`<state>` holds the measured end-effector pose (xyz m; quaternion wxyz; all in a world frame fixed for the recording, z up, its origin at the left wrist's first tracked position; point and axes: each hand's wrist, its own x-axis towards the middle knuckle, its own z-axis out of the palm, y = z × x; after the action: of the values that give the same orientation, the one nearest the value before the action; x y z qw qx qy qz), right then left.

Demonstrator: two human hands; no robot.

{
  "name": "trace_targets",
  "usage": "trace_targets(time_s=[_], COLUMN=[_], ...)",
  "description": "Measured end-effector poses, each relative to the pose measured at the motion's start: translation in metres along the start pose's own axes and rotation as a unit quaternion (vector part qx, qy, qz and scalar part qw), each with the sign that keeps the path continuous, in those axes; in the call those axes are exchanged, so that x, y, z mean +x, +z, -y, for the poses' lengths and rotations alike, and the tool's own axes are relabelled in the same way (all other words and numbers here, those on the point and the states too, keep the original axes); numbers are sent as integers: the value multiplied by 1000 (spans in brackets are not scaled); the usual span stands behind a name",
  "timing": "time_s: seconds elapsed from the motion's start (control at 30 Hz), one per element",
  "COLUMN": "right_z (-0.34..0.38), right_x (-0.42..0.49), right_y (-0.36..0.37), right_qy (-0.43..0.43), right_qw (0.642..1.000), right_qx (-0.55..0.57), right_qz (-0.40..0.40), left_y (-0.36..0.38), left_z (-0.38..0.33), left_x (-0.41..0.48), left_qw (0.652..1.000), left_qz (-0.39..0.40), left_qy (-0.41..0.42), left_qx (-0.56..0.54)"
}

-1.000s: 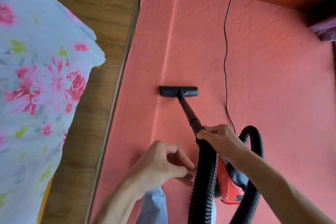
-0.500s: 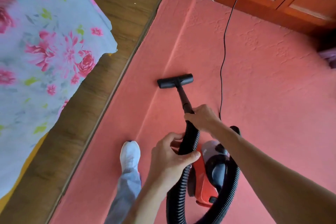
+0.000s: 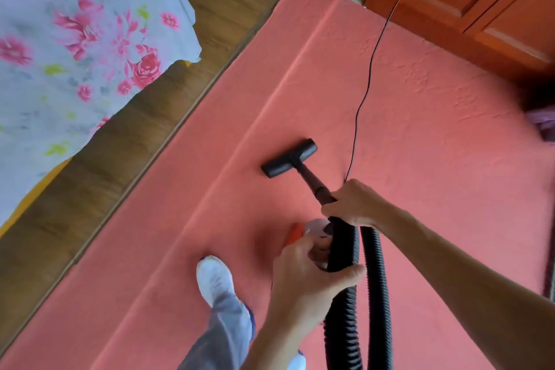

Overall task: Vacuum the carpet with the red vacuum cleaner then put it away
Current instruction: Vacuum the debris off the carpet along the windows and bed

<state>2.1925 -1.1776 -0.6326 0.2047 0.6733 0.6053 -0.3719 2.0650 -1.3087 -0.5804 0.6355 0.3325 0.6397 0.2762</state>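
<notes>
The black floor nozzle (image 3: pixel 289 158) lies flat on the pink carpet (image 3: pixel 435 144), on the end of a black wand (image 3: pixel 312 182). My right hand (image 3: pixel 356 203) grips the wand where it joins the ribbed black hose (image 3: pixel 375 294). Lower down, my left hand (image 3: pixel 306 276) curls around the hose. Only a red and grey sliver of the vacuum cleaner body (image 3: pixel 303 231) shows behind my left hand; the rest is hidden. A thin black power cord (image 3: pixel 368 78) runs from behind my right hand across the carpet to the top of the view.
A bed with a floral sheet (image 3: pixel 75 48) fills the upper left, beside a strip of wooden floor (image 3: pixel 126 141). Wooden cabinet doors (image 3: pixel 480 0) line the carpet's far edge. My white-socked foot (image 3: pixel 214 279) stands on the carpet left of the hose. Something purple (image 3: pixel 543 122) lies at the right edge.
My left hand closed around the hose. The nozzle turned and shifted right on the carpet, the view swung, and my foot stepped forward into sight.
</notes>
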Motion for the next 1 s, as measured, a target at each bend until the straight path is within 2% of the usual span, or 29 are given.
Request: trace_targets(time_s=[0.1, 0.2, 0.37, 0.7, 0.9, 1.0], right_z=[11, 31, 46, -10, -42, -58], right_x=[17, 43, 79, 84, 68, 66], right_y=[-2, -17, -45, -57, -93, -109], right_qy=[-39, -75, -79, -72, -28, -27], right_qw=[998, 993, 992, 997, 999, 999], right_qx=[-54, -85, -94, -8, 19, 9], right_qz=[-6, -8, -20, 7, 34, 43], left_y=[4, 9, 4, 44, 55, 72], left_z=[5, 7, -6, -31, -60, -74], left_x=[15, 45, 89, 103, 95, 92], left_qw=[1000, 994, 979, 985, 988, 991], left_qz=[-6, -33, -30, -18, 62, 67], left_qy=[2, -31, -82, -113, -81, -77], left_qx=[-15, -95, -183, -128, -116, -90])
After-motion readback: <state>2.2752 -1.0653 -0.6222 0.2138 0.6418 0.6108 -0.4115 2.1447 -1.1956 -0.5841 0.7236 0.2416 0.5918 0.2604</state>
